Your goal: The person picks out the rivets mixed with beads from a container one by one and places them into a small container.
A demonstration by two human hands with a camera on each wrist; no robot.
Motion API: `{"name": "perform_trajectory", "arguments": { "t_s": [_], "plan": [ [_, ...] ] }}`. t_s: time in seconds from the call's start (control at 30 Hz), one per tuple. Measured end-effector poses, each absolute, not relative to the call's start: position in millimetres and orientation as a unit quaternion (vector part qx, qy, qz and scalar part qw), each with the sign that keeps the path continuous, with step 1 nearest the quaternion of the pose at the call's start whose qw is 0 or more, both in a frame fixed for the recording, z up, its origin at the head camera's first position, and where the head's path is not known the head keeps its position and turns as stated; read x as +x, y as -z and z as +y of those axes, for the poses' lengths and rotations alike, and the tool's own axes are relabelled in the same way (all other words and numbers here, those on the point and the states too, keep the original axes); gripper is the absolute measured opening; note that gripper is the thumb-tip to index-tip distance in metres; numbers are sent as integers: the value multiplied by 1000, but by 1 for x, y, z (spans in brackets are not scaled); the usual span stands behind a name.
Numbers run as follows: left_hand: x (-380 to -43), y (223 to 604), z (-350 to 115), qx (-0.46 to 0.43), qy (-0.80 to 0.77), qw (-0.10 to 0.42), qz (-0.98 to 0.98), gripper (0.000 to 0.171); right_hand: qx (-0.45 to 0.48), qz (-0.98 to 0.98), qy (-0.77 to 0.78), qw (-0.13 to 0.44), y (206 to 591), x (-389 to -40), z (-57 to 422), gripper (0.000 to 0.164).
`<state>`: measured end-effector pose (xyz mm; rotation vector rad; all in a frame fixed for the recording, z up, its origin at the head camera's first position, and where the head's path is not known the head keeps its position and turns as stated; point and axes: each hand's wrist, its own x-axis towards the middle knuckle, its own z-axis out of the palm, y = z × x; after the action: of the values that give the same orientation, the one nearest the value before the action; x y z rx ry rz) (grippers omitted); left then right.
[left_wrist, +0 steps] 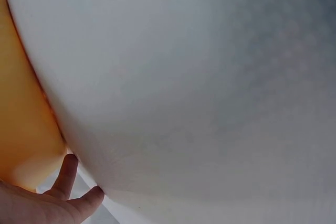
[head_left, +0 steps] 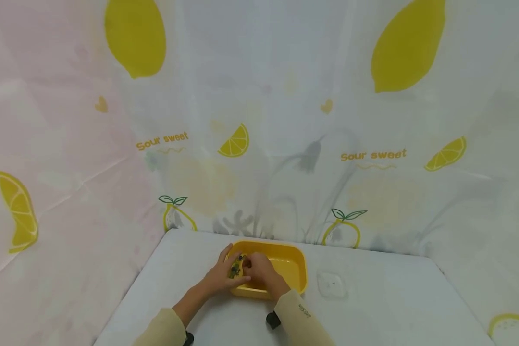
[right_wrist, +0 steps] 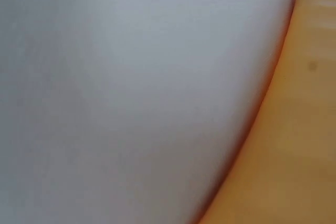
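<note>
A yellow basin (head_left: 303, 276) sits on the white table near its back edge. At its left end is a small yellow thing with dark round and green spots (head_left: 235, 270); its kind is too small to make out. My left hand (head_left: 218, 278) holds it between thumb and forefinger, while other fingers (left_wrist: 65, 179) stretch straight past the basin's outside in the left wrist view. My right hand (head_left: 261, 270) reaches over the front rim with fingers curled in against the spotted thing's right side; I cannot tell whether they pinch anything. The right wrist view misses this hand.
To the right of the basin, a clear, square-cornered piece (head_left: 331, 285) lies flat on the white table (head_left: 385, 298). A lemon-printed curtain (head_left: 285, 120) hangs close behind the table and along both sides. Dark straps show at both wrists.
</note>
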<state>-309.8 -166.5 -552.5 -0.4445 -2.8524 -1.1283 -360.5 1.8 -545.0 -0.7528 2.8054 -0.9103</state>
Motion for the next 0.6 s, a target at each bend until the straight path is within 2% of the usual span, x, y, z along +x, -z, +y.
{"name": "perform_trajectory", "arguments": {
  "t_s": [0.23,0.6],
  "plan": [
    [-306,556,-170,-155,365,22,-918,84,-274,920,278,20,545,-357,1,9],
    [-310,556,-168,-162,360,22,-919,87,-335,918,210,-12,495,-347,37,11]
  ]
}}
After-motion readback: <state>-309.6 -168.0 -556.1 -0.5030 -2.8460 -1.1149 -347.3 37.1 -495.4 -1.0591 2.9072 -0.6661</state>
